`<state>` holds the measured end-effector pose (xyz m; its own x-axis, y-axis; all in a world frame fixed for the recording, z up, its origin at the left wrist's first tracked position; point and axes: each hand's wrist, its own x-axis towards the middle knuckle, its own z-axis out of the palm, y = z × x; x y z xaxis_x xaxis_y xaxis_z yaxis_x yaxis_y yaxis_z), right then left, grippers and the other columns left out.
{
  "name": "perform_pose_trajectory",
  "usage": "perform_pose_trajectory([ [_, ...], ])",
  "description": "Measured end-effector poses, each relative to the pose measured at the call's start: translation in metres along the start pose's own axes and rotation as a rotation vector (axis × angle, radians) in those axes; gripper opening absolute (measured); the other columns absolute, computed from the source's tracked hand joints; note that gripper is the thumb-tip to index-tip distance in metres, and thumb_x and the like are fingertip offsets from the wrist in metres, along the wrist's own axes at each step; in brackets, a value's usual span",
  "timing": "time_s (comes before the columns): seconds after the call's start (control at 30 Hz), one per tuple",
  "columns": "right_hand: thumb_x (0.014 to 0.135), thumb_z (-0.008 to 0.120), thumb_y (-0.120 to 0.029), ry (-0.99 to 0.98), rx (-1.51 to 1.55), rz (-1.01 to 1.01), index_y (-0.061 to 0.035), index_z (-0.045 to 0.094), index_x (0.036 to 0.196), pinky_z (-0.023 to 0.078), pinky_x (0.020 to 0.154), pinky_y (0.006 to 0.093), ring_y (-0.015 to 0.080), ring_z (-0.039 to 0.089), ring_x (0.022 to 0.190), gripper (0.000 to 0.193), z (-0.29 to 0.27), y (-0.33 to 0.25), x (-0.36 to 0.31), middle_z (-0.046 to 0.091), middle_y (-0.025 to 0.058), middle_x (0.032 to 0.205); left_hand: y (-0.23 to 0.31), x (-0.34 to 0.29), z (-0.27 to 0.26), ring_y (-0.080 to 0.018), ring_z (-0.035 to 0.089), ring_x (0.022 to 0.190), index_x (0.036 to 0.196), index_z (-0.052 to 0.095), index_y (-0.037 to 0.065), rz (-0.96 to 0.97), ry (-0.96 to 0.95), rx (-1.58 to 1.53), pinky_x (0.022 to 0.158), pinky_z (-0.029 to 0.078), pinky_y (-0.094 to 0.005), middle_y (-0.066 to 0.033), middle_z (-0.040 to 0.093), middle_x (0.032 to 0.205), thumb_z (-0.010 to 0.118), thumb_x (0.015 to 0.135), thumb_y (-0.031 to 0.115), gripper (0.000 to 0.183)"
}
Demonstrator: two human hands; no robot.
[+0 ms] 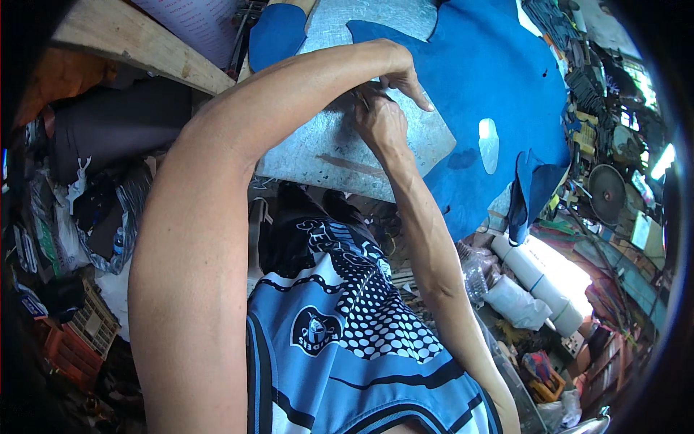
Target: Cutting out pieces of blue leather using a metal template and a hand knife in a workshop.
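Note:
My left arm bends across the metal-topped table (307, 155). At its end my left hand (402, 72) is bent down at the wrist, with one digit stretched out toward a large blue sheet (506, 79) that looks like suede or leather. Its other fingers are partly hidden. Close below it, my right hand (383, 121) is closed over the metal surface. A thin thing seems to show at its fingers, too small to name. The sheet has irregular edges, a pale elongated opening (489, 147) and a folded flap (531, 188) at its right. Farther left lies a smaller blue piece (277, 37).
A wooden beam (141, 43) runs along the upper left. Crates (76, 347) and plastic bags crowd the left floor. On the right are a white roll (542, 282), a bubble-wrapped bundle (517, 300), a round fan-like object (606, 193) and stacks of dark material.

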<state>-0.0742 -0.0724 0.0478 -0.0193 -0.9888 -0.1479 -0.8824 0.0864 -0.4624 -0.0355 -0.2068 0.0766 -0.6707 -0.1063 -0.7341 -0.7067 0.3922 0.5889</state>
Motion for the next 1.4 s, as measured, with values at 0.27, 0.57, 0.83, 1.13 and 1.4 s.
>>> perform_pose_trajectory([
  [0.27,0.091,0.058,-0.025,-0.065,-0.091,-0.031,-0.011,0.07,0.115,0.052,0.083,0.0479,0.0395,0.066,0.096,0.031,-0.011,0.025,-0.022,0.069,0.0191,0.107,-0.005,0.008,0.014,-0.0389,0.06,0.12,0.119,0.072,0.009,-0.03,0.268,0.377,0.098,0.049,-0.0476,-0.0227,0.062,0.129,0.053,0.093,0.056,0.057],
  [0.57,0.089,0.058,-0.019,-0.036,-0.089,-0.194,-0.0112,0.071,0.109,0.054,0.073,0.0476,0.0373,0.068,0.086,0.026,-0.019,0.054,-0.049,0.069,0.0161,0.099,-0.022,0.019,0.07,-0.0288,0.071,0.094,0.094,0.075,0.008,-0.065,0.771,0.642,0.079,0.058,-0.0414,-0.0118,0.072,0.104,0.067,0.08,0.012,0.016],
  [0.83,0.088,0.058,-0.018,-0.077,-0.086,-0.259,-0.0106,0.07,0.112,0.054,0.076,0.0476,0.0376,0.068,0.088,0.027,-0.028,0.063,-0.046,0.069,0.0169,0.101,-0.029,0.011,0.068,-0.0304,0.065,0.11,0.097,0.074,0.013,-0.109,0.76,0.435,0.09,0.054,-0.0415,-0.0089,0.063,0.129,0.082,0.072,0.022,0.028],
  [1.13,0.09,0.06,-0.02,-0.122,-0.063,-0.311,-0.0095,0.069,0.117,0.053,0.081,0.0462,0.0387,0.067,0.092,0.03,-0.032,0.062,-0.038,0.069,0.0177,0.106,-0.041,-0.003,0.068,-0.0294,0.057,0.12,0.099,0.073,0.016,-0.073,0.802,0.367,0.1,0.048,-0.0409,-0.0075,0.05,0.147,0.08,0.073,0.021,0.028],
  [1.4,0.089,0.061,-0.02,-0.112,-0.099,-0.314,-0.0094,0.069,0.117,0.053,0.082,0.0462,0.0377,0.068,0.094,0.031,-0.024,0.059,-0.022,0.07,0.0177,0.107,-0.034,-0.001,0.066,-0.0296,0.055,0.122,0.1,0.071,0.015,-0.118,0.758,0.346,0.101,0.047,-0.041,-0.0063,0.049,0.147,0.08,0.072,0.019,0.029],
])
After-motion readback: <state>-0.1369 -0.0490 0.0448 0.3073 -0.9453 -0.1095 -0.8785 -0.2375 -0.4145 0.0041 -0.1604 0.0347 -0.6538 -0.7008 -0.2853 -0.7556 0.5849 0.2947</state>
